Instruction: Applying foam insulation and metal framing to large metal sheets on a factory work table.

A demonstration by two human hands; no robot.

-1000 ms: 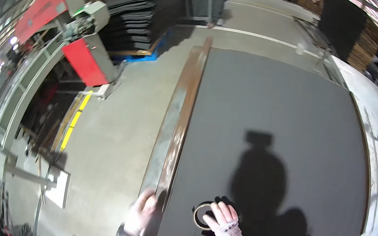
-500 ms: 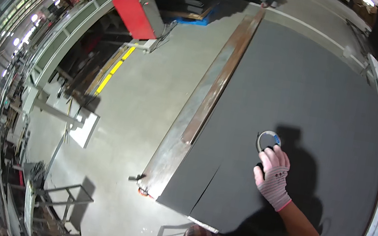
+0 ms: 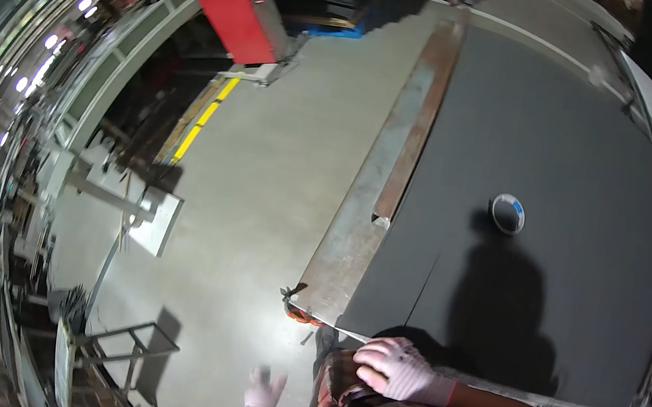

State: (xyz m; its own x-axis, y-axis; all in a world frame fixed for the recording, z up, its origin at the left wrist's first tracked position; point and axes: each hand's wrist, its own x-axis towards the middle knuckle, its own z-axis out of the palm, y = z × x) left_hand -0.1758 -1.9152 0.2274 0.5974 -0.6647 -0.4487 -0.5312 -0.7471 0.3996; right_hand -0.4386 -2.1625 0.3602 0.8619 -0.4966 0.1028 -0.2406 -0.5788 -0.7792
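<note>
A large dark grey sheet (image 3: 607, 173) covers the table in front of me, with a thin straight cut line (image 3: 423, 290) near its front left. On it lies a white ring-shaped tape roll (image 3: 522, 216), blue on part of its inner side, with neither hand touching it. My right hand (image 3: 402, 370), in a pale knit glove, is close to my body at the sheet's front edge. Its fingers are curled, and what they may hold is hidden. Lower left, my gloved left hand (image 3: 263, 391) hangs over the floor, slightly blurred, fingers stretched and apart, holding nothing visible.
A rusty metal bar (image 3: 415, 145) lies along the table's left side on a flat metal strip (image 3: 344, 250). An orange item (image 3: 302, 316) sits at the front left corner. To the left stand a red machine cabinet (image 3: 240, 23) and a metal frame stand (image 3: 133, 352).
My right hand has let go of the tape roll and drawn back to the front edge. My left hand has come further into view. The view has shifted, moving the table edge rightward.
</note>
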